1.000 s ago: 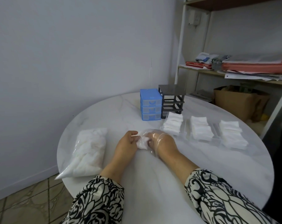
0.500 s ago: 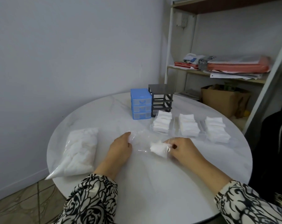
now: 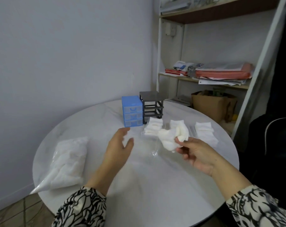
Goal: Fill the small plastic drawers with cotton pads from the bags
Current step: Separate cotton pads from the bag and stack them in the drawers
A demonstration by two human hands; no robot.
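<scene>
in the head view, the step in hand looks like the carrying of a fresh handful of cotton pads [image 3: 171, 136] toward the clear drawers lying out on the round white table [image 3: 155, 185]. the right hand [image 3: 199, 153] is pinching that clump between thumb and curled fingers, lifting it above the table just in front of the middle drawer [image 3: 176, 124]. the left hand [image 3: 118, 148] is hovering with fingers spread and relaxed, gripping nothing, near an emptied clear bag [image 3: 153, 149] that is lying flat between the two hands. three pulled-out drawers are sitting in a row, each looking heaped with pads: the left drawer [image 3: 153, 128], the middle one and the right drawer [image 3: 204, 131]. behind them the blue cabinet [image 3: 132, 111] is standing with its drawers in, beside the empty black frame [image 3: 152, 107]. a full bag [image 3: 68, 161] is lying well apart at the left edge. the next move is probably calling for setting the clump loosely into a drawer and squaring it, since the soft pads are splaying in the pinch.
</scene>
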